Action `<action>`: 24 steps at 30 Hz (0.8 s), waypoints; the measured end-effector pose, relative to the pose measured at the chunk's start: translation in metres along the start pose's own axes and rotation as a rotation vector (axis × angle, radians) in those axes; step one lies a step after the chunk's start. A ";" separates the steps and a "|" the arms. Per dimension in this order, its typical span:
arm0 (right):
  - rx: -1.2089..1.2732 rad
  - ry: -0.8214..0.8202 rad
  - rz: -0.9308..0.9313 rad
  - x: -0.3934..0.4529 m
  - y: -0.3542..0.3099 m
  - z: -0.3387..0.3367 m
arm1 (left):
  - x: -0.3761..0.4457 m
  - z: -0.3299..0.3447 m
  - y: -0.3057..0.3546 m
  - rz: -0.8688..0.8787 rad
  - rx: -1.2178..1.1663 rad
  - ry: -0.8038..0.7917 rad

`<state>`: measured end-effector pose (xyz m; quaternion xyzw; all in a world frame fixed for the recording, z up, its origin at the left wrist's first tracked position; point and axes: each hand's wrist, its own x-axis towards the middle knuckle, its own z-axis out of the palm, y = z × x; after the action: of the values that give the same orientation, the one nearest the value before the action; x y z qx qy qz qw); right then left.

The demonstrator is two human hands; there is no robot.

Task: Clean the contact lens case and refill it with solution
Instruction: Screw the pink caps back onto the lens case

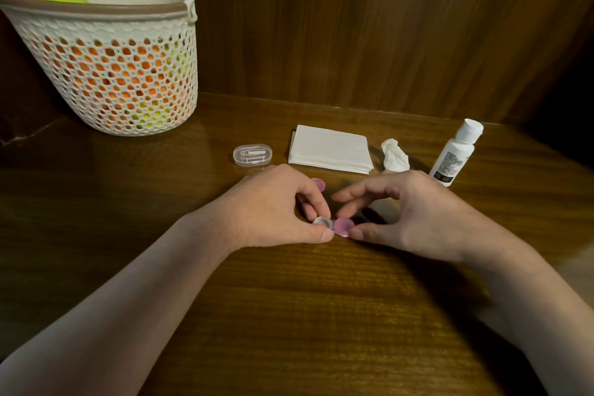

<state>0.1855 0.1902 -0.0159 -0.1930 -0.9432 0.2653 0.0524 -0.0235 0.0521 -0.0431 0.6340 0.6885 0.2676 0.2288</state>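
Observation:
A small contact lens case (322, 222) lies on the wooden table at the centre. My left hand (276, 207) pinches its open left well between thumb and forefinger. The right well wears a pink cap (343, 227), and my right hand (408, 212) touches that cap with thumb and fingertips loosely curved round it. A second pink cap (319, 183) lies loose just behind my left hand. The white solution bottle (456, 152) with its cap on stands at the right.
A stack of white tissues (331, 149) lies behind the hands, a crumpled tissue (394, 156) beside it. A clear oval box with tweezers (252, 155) sits to the left. A white mesh basket (106, 57) of orange and green things stands far left. Wood panelling rises behind.

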 end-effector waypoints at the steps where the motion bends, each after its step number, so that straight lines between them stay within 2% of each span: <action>1: 0.000 -0.002 0.008 0.001 0.000 0.000 | 0.000 0.000 0.000 -0.001 -0.004 -0.001; 24: -0.069 0.035 0.013 0.002 -0.004 0.005 | 0.000 -0.001 0.001 -0.022 -0.036 -0.006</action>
<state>0.1813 0.1855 -0.0177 -0.2057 -0.9494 0.2295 0.0606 -0.0229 0.0524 -0.0419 0.6228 0.6899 0.2754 0.2455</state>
